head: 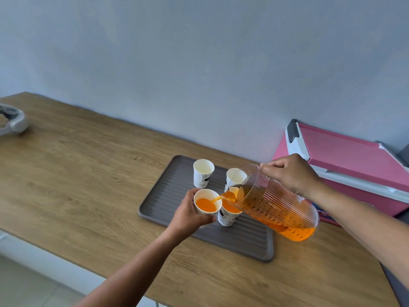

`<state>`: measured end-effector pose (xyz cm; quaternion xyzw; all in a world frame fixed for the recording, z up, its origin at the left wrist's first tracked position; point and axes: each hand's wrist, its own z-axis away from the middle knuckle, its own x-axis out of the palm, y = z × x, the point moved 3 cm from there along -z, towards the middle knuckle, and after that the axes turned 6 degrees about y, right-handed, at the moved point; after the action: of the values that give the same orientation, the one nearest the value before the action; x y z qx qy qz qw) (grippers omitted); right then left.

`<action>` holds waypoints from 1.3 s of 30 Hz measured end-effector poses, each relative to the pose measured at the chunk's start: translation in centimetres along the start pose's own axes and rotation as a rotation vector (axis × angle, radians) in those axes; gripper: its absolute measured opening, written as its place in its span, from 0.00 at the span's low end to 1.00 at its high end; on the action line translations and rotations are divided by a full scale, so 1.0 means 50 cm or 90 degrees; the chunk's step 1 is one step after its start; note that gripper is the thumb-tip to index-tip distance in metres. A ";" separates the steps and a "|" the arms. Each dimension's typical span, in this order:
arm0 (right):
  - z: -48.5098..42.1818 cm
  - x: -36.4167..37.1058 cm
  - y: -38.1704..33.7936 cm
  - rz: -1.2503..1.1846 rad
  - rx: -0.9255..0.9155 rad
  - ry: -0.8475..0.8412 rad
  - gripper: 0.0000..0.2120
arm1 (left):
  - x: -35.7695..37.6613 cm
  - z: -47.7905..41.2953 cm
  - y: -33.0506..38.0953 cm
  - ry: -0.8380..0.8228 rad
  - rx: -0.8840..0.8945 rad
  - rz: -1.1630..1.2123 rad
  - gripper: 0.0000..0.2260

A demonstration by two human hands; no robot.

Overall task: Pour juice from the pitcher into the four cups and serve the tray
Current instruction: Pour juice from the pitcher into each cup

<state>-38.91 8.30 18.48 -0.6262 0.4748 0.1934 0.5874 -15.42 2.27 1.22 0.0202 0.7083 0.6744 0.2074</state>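
A grey ribbed tray (168, 209) lies on the wooden table. My right hand (290, 173) grips the clear ribbed pitcher (276, 209), tilted left, and a stream of orange juice runs from its spout into a white paper cup (207, 203). My left hand (188, 214) is wrapped around that cup at the tray's front left. Just to its right stands a second cup (228, 216) holding juice, partly hidden by the pitcher. Two empty cups stand at the back: one on the left (203, 173), one on the right (234, 176) behind the pitcher's rim.
A pink and white cooler box (354, 160) sits against the wall at the right, close behind my right arm. A white and grey headset (12, 120) lies at the table's far left. The table's front edge (66, 255) runs diagonally below my left arm.
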 end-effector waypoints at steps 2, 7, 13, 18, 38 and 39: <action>0.000 0.002 0.000 -0.003 0.002 -0.001 0.11 | 0.000 -0.001 -0.001 0.001 -0.002 0.004 0.35; 0.002 0.008 0.001 -0.013 0.007 -0.005 0.11 | 0.003 -0.003 -0.006 0.001 -0.011 0.009 0.35; 0.001 0.020 0.007 -0.011 0.017 -0.007 0.11 | 0.004 -0.001 -0.007 -0.003 -0.008 0.006 0.34; 0.002 0.025 0.005 -0.003 0.018 -0.020 0.10 | 0.001 0.000 -0.009 0.000 -0.005 0.005 0.33; 0.006 0.033 0.004 0.011 0.033 -0.020 0.11 | -0.001 -0.004 -0.016 -0.012 0.004 -0.013 0.33; 0.007 0.033 0.005 0.013 0.036 -0.020 0.11 | 0.000 -0.004 -0.017 -0.013 0.005 -0.015 0.33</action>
<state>-38.20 8.04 16.93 -0.6013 0.4773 0.1959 0.6101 -15.29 1.99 0.42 0.0196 0.7087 0.6692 0.2223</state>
